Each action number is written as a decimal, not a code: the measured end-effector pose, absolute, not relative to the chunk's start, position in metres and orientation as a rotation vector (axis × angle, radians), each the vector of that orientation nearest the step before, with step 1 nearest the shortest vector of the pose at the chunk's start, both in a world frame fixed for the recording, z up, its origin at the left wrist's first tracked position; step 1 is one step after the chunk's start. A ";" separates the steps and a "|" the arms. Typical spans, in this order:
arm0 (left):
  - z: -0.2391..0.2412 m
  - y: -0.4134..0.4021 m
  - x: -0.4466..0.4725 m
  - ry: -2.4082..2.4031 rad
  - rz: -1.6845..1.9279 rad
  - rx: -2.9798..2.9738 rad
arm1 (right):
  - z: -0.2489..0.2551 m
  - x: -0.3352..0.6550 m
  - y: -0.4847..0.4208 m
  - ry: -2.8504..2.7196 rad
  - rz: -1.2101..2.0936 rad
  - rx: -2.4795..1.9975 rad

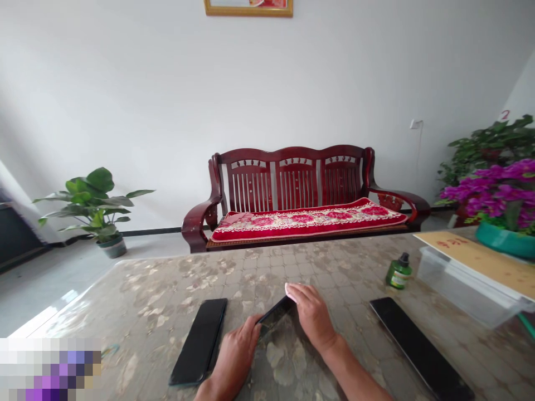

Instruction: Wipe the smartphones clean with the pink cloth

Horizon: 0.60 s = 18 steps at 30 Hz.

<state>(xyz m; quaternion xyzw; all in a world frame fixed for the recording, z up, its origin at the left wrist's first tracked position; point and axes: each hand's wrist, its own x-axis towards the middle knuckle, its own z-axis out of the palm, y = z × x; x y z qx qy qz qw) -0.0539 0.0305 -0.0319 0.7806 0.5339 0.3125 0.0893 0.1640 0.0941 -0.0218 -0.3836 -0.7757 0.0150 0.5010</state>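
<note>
A slim black phone [276, 312] is tilted on edge between my two hands, above the table. My left hand [238, 348] is closed on its near left end, fingers pressed together. The fingers of my right hand [311, 312] wrap over the far right end. A small white piece [290, 292], perhaps tissue or cloth, shows at the right fingertips; most of it is hidden. Left of my left hand, a larger black phone-like slab [199, 341] lies flat. On the right lies a long black slab [420, 345], apart from my right hand.
A patterned, glossy cover lies over the table [137, 312]. At the right stand a green bottle [398, 273], a clear plastic box [460, 289] under a tan board [480, 262], and purple flowers [501, 186]. Beyond is a wooden bench [292, 153]; a potted plant [112, 245] stands left.
</note>
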 end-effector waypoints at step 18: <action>-0.023 0.037 -0.042 1.739 0.535 2.278 | -0.032 0.167 0.112 -1.260 1.022 -1.013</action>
